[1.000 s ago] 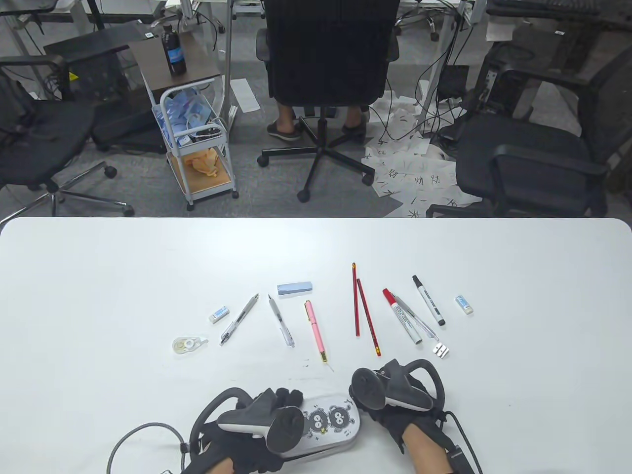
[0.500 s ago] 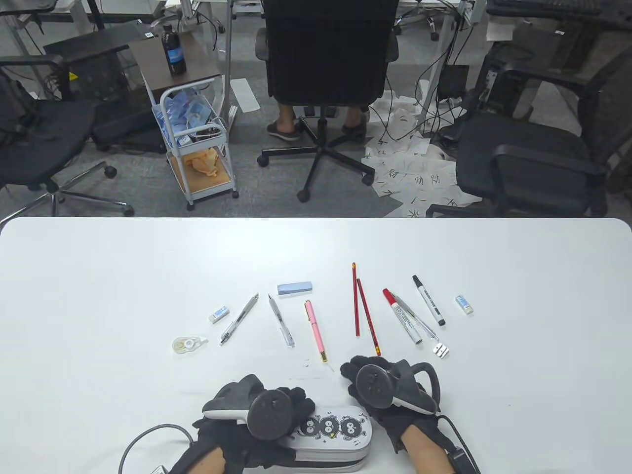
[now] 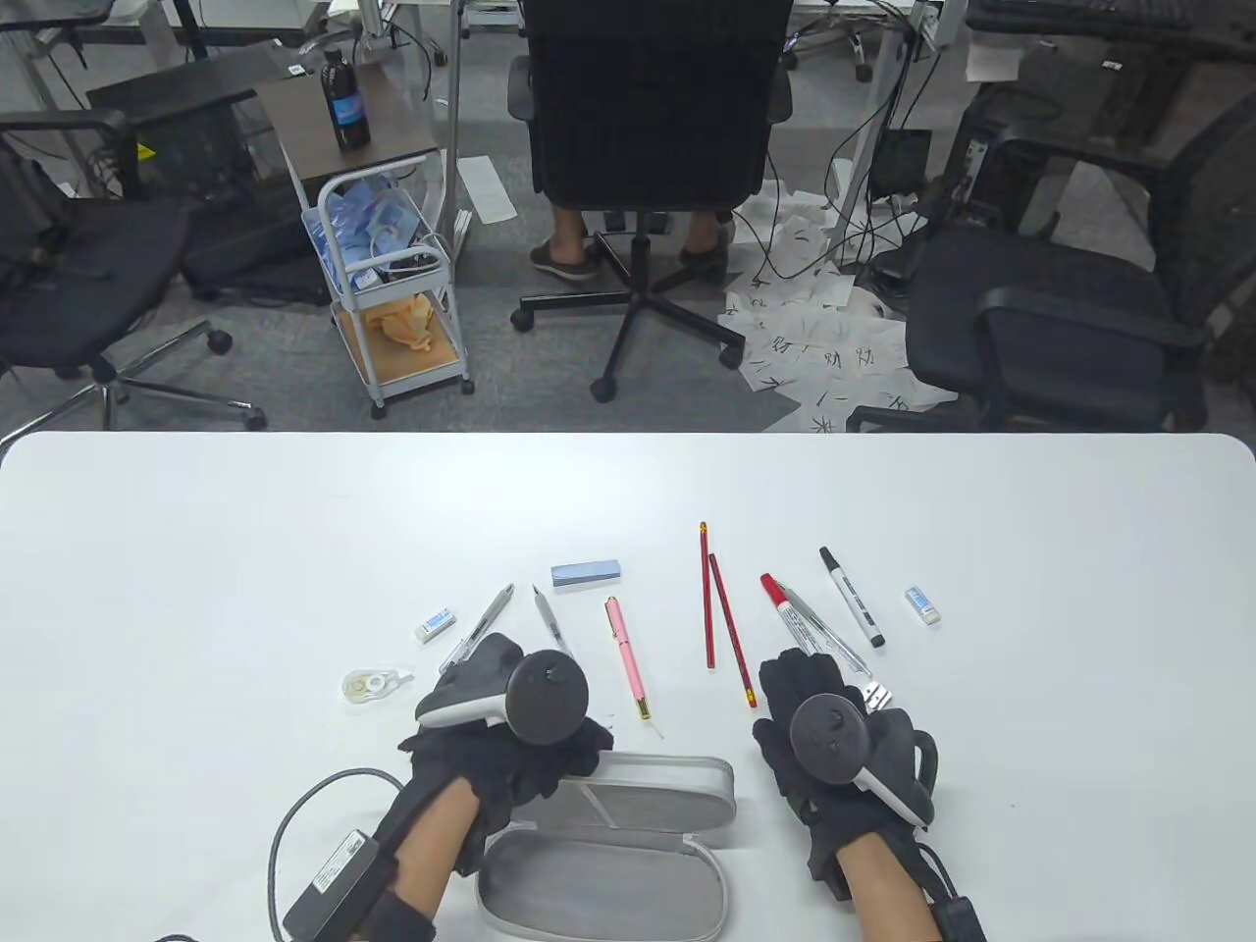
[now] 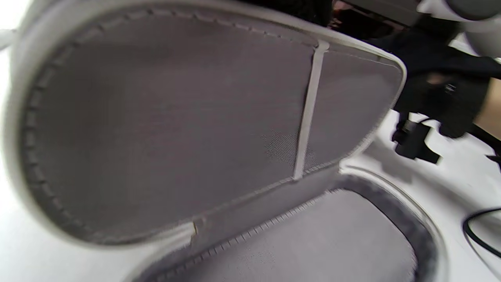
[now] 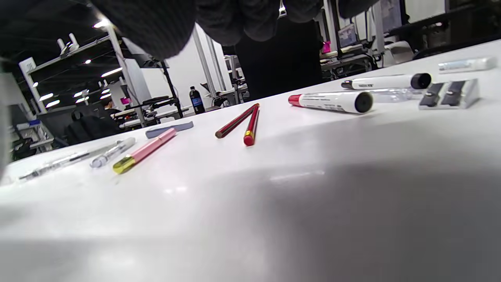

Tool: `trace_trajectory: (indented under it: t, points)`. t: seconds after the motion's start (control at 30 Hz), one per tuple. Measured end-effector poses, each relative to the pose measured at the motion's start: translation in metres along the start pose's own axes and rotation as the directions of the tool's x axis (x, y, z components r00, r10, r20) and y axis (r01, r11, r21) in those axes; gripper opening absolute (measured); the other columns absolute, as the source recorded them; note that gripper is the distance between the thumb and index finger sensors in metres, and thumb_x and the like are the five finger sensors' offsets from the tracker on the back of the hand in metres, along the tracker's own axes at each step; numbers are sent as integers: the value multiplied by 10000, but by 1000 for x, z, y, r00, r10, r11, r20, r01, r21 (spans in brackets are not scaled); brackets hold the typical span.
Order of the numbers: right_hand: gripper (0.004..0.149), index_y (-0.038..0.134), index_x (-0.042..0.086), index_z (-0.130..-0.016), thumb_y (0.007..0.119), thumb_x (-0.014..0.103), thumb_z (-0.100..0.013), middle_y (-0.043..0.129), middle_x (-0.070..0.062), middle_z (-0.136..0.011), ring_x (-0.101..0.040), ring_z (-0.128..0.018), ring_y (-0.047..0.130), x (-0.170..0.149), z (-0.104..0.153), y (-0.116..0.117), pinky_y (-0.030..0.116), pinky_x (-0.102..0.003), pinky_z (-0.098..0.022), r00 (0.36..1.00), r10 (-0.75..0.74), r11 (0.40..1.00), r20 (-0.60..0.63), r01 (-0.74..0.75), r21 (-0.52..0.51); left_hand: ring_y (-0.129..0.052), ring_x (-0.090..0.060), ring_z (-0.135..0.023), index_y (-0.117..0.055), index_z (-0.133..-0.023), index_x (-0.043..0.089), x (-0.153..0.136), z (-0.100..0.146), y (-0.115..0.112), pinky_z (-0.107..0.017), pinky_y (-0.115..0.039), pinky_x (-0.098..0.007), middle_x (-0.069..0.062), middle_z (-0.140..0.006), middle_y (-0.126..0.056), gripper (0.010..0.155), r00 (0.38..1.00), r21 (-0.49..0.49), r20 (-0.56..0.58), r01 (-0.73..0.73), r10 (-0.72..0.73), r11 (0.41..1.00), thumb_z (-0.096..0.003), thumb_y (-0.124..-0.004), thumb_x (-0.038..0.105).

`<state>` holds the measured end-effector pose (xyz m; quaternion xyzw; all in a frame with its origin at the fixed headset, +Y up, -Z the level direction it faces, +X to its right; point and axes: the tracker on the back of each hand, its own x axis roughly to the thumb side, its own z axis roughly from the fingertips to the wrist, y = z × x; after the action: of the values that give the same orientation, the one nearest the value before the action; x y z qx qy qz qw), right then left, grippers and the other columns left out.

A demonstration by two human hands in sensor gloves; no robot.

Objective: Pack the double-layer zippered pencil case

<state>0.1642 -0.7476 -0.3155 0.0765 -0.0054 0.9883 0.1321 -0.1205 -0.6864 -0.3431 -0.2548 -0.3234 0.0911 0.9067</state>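
Observation:
The grey pencil case lies open near the table's front edge, its base [image 3: 603, 883] flat and its lid [image 3: 648, 797] raised behind it. My left hand [image 3: 545, 760] grips the lid's left end. In the left wrist view the lid's mesh pocket [image 4: 176, 129] and the empty base [image 4: 313, 243] fill the frame. My right hand [image 3: 800, 679] hovers open over the table, holding nothing, its fingers beside the red marker [image 3: 797, 623] and the metal sharpener [image 3: 880, 697]. Two red pencils [image 3: 721, 628] and a pink pen [image 3: 625, 657] lie just left of it.
Further out lie a black marker [image 3: 852, 596], a right eraser [image 3: 922, 604], a blue box [image 3: 587, 572], two clear pens [image 3: 548, 613], a left eraser [image 3: 436, 623] and correction tape [image 3: 373, 684]. A glove cable [image 3: 294, 814] loops at the front left.
The case was closed and held by both hands; now it stands open. My left hand lifted the lid, and my right hand let go and moved out to the right.

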Motion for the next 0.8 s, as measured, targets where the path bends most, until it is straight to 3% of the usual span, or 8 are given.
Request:
trace_trajectory:
  t: [0.17, 0.27, 0.4, 0.57, 0.67, 0.8]
  points:
    - [655, 422, 201, -1072, 639, 462, -512, 328, -91, -1164, -345, -1027, 298, 13, 1, 3, 355, -533, -714, 998, 63, 998, 32, -63, 8, -1047, -320, -679, -929, -910, 182, -27, -28, 4, -635, -803, -566, -117, -842, -1042, 422, 989, -45, -73, -135, 132, 990, -532, -784, 300]
    - [666, 415, 194, -1075, 642, 467, -511, 317, -95, -1165, -349, -1026, 290, 15, 2, 3, 349, -534, -713, 998, 57, 998, 34, -57, 9, -1051, -318, -655, -944, -890, 184, -38, -35, 2, -624, -805, -563, -112, -816, -1056, 405, 978, -12, -103, -182, 180, 983, -530, -816, 319]
    - [669, 411, 192, -1075, 642, 468, -511, 312, -98, -1164, -350, -1025, 284, 11, 1, 3, 345, -535, -713, 999, 44, 999, 21, -45, 15, -1027, -328, -684, -930, -898, 206, -46, -40, -3, -635, -781, -573, -96, -845, -1035, 382, 983, 49, -175, -44, 52, 998, -538, -886, 323]
    - [670, 402, 194, -1075, 643, 466, -512, 305, -100, -1163, -352, -1024, 277, 11, 2, 5, 341, -537, -711, 998, 60, 998, 22, -61, 29, -972, -368, -784, -860, -974, 211, -50, -36, -2, -671, -726, -607, -105, -949, -964, 423, 981, 132, -181, -42, 66, 990, -560, -849, 298]
    - [678, 401, 189, -1077, 646, 470, -511, 302, -104, -1163, -356, -1023, 277, 12, 3, 5, 341, -539, -711, 998, 55, 998, 24, -56, 31, -926, -395, -844, -817, -1014, 207, -61, -18, 13, -684, -700, -624, -116, -1009, -911, 477, 951, 245, -308, 120, -40, 962, -548, -863, 297]
    - [677, 388, 185, -1079, 650, 458, -518, 289, -107, -1164, -360, -1022, 265, 12, 3, 7, 336, -543, -709, 998, 51, 998, 25, -52, 45, -1016, -317, -769, -908, -918, 232, -89, 12, 29, -642, -797, -524, -70, -919, -1000, 420, 783, 255, -577, 444, -233, 859, -512, -886, 336]
